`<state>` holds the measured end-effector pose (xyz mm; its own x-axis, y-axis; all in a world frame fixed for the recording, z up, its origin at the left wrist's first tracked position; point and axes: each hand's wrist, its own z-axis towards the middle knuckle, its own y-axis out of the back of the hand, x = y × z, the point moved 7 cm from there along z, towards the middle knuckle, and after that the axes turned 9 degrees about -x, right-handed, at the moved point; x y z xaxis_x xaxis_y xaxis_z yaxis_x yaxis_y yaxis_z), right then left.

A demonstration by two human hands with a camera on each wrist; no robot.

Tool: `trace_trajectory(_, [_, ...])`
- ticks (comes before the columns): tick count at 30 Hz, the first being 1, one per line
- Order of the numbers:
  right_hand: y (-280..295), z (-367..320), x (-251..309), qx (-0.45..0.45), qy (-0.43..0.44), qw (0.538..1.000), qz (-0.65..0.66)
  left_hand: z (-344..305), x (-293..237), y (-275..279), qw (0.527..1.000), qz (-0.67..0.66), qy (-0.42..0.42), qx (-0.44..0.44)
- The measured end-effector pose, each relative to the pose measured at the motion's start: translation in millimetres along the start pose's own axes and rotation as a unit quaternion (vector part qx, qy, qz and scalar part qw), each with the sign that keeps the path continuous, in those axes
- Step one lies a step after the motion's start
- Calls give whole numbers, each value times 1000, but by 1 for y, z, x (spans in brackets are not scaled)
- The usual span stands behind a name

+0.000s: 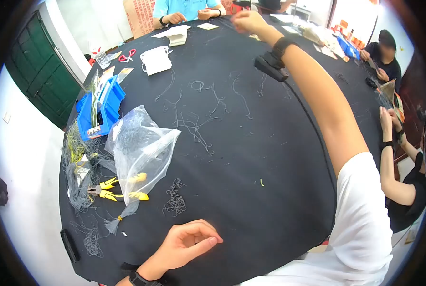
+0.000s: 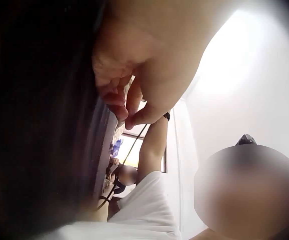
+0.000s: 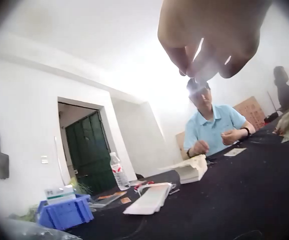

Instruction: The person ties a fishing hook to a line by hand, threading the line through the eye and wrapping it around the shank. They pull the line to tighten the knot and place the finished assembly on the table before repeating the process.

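Observation:
Low in the head view, my left hand hovers near the black table's front edge, thumb and forefinger tips brought together. The left wrist view shows these fingertips meeting. Far forward, my right arm is stretched out, and the right hand is raised with its fingers curled. Its fingertips come together in the right wrist view. I cannot tell whether a fine strand lies in either pinch. Nearest the left hand are a dark tangle of thin line and a grey bundle of strands tied with yellow.
A clear plastic bag partly covers yellow-handled pliers. Beyond them stand a blue bin, red scissors and a white box. Loose strands lie mid-table. Several people sit around the table; a black cable runs along my right arm.

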<state>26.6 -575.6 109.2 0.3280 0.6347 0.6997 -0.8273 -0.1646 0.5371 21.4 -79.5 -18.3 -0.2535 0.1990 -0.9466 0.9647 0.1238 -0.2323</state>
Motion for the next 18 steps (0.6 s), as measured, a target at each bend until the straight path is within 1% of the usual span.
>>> trace_trajectory(1, [-6,-1,-28,35,-46,996,-63,-1,1,0,1000,3,3,1])
trace_trajectory(2, [-2,3,-48,-6,87,982,-165,-2,2,-1,1000,5,2,3])
trace_trajectory(3, [0,0,-60,-45,219,938,-263,-2,3,-1,1000,5,-1,5])
trace_trajectory(5, [21,-43,-48,26,136,963,-229,-2,6,2,999,40,-2,12])
trace_trajectory(7, [40,-85,-40,95,162,944,-270,-3,6,-1,998,56,-8,14])
trace_trajectory(9, [66,-134,-23,138,185,901,-368,-2,2,1,998,63,-6,-4])
trace_trajectory(12, [121,-193,5,101,270,879,-381,0,-1,-2,998,54,-6,-21])
trace_trajectory(13, [139,-208,28,85,176,904,-380,0,-1,-2,998,50,-6,-29])
trace_trajectory(15, [175,-229,37,5,208,920,-332,-1,-1,-3,996,76,-7,-40])
trace_trajectory(16, [182,-241,45,15,231,909,-348,-2,-2,-4,995,87,-5,-48])
trace_trajectory(18, [189,-261,32,83,140,916,-367,-2,-4,-5,992,111,-12,-62])
